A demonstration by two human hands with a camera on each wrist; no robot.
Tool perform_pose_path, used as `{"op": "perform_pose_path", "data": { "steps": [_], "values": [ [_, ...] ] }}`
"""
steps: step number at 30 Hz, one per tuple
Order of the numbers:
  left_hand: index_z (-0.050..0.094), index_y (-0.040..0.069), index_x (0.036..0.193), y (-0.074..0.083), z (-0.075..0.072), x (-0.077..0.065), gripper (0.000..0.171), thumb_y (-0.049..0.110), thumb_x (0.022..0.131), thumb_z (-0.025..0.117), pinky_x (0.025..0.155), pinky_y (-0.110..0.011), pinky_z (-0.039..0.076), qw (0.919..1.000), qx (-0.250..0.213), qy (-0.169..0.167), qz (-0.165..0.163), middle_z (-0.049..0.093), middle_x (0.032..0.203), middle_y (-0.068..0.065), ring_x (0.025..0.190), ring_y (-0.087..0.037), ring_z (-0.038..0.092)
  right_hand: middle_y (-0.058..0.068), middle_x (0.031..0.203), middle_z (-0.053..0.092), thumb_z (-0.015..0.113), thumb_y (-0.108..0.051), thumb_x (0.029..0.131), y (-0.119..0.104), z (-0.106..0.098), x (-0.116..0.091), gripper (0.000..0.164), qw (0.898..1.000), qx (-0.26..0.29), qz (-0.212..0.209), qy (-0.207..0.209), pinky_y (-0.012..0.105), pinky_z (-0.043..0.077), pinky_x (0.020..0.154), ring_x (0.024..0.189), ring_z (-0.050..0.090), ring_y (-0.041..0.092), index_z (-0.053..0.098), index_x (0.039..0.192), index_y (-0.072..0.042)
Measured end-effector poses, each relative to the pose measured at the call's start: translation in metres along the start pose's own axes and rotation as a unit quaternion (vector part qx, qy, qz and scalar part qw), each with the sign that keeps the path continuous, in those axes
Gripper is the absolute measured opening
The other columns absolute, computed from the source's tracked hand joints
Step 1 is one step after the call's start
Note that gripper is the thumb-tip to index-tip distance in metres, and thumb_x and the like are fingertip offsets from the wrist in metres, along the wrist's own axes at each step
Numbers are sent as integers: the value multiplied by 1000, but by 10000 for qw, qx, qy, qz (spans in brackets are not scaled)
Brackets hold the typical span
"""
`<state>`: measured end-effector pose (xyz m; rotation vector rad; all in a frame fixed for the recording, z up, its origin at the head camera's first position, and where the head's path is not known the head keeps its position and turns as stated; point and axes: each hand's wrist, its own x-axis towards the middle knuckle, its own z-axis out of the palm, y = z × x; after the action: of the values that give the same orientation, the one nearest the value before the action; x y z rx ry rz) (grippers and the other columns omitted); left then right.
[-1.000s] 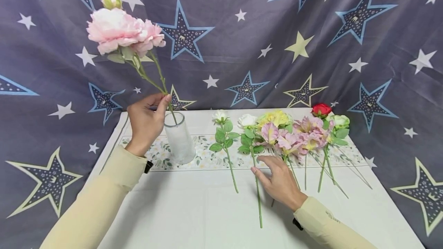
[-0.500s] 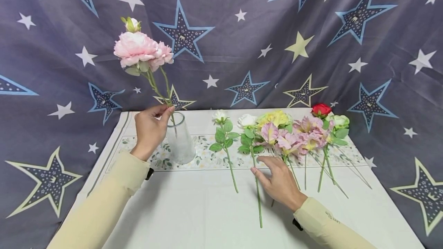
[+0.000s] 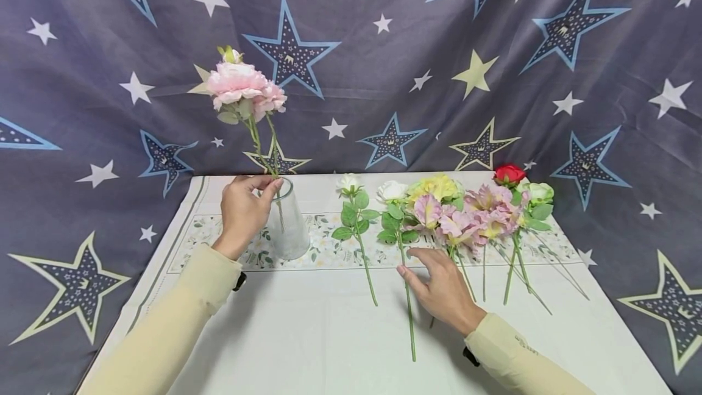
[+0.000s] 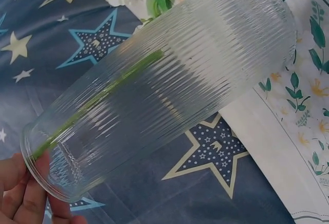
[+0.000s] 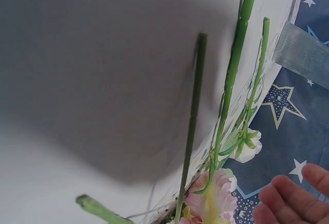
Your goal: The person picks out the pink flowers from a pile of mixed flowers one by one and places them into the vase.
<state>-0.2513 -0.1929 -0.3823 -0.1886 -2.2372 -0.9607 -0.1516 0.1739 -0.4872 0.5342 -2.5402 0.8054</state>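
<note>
- Your left hand (image 3: 244, 209) pinches the stem (image 4: 113, 82) of the pink flower (image 3: 238, 87) between thumb and fingers, right at the rim of the glass vase (image 3: 289, 233); whether the fingertips touch the glass, you cannot tell for certain.
- The vase stands on the left part of the counter (image 3: 307, 340), towards the far edge, on a printed floral strip (image 3: 323, 255).
- The key relation is stem to vase: the cut end is inside the mouth and stops partway down, well short of the base, as your left wrist view shows.
- The stem's long axis runs roughly along the vase's own, with the blooms above your fingers, leaning towards the counter's left edge and set against the starry cloth (image 3: 351, 66).
- Your left hand is plainly the nearer one, just at the mouth on its left side; your right hand (image 3: 443, 288) is well apart, farther right.
- Your right hand's fingers are loosely bent and grip nothing, close beside the stem of a white rose (image 3: 392, 191); contact there is unclear.
- Another white rose (image 3: 349, 185) lies between that one and the vase, its stem towards the counter's near edge.
- Towards the far right corner lie yellow blooms (image 3: 434, 188), mauve blooms (image 3: 457, 225) and a red rose (image 3: 509, 174).
</note>
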Motion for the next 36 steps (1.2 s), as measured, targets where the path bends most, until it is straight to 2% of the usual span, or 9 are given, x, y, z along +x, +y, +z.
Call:
{"op": "perform_pose_path", "data": {
  "steps": [8, 12, 15, 18, 20, 26, 36],
  "values": [
    [81, 0, 99, -2, 1, -5, 19, 16, 89, 82, 88, -54, 43, 9998, 23, -211, -52, 76, 87, -17, 94, -39, 62, 11, 123, 72, 73, -37, 96, -1, 0, 0, 39, 10000, 11, 30, -30, 53, 53, 97, 115, 66, 32, 70, 125, -11],
    [80, -1, 100, -1, 0, -7, 22, 18, 88, 83, 97, -54, 41, 9996, 139, -248, 72, 76, 101, -18, 107, -40, 58, 11, 122, 72, 73, -37, 96, -1, 0, 0, 39, 10000, 9, 28, -30, 53, 53, 97, 114, 66, 33, 70, 125, -10],
    [80, 1, 97, 0, -3, -9, 30, 28, 85, 86, 94, -52, 44, 9987, 489, -111, -83, 72, 110, -16, 110, -38, 56, 10, 122, 72, 73, -37, 96, -2, 0, 0, 39, 10000, 11, 22, -28, 53, 53, 96, 114, 66, 32, 70, 125, -11],
    [75, 4, 93, 1, -7, -14, 40, 40, 82, 87, 83, -53, 47, 9963, 774, 66, -380, 66, 108, -13, 104, -37, 57, 10, 122, 72, 73, -37, 96, -1, 0, 0, 39, 10000, 9, 15, -21, 53, 54, 96, 114, 66, 32, 70, 124, -11],
    [71, 6, 92, 1, -9, -18, 43, 44, 81, 87, 76, -52, 47, 9956, 808, 155, -456, 63, 104, -12, 97, -35, 59, 10, 122, 72, 73, -37, 96, -1, 1, 0, 39, 10000, 0, 9, -14, 53, 54, 96, 114, 66, 32, 70, 124, -11],
    [66, 7, 89, -1, -8, -30, 43, 43, 81, 87, 66, -42, 42, 9973, 629, 315, -210, 63, 90, -10, 80, -27, 56, 10, 122, 72, 72, -37, 96, -1, 1, 1, 39, 10000, -20, 25, -21, 53, 54, 96, 114, 66, 32, 70, 124, -10],
    [64, 8, 84, 8, -6, -46, 39, 37, 80, 89, 64, -38, 40, 9980, 331, 510, 168, 62, 83, -9, 74, -27, 55, 12, 123, 71, 73, -36, 95, 2, -1, 2, 40, 9999, -12, 101, 41, 54, 53, 98, 115, 66, 34, 70, 125, -9]
  ]
}}
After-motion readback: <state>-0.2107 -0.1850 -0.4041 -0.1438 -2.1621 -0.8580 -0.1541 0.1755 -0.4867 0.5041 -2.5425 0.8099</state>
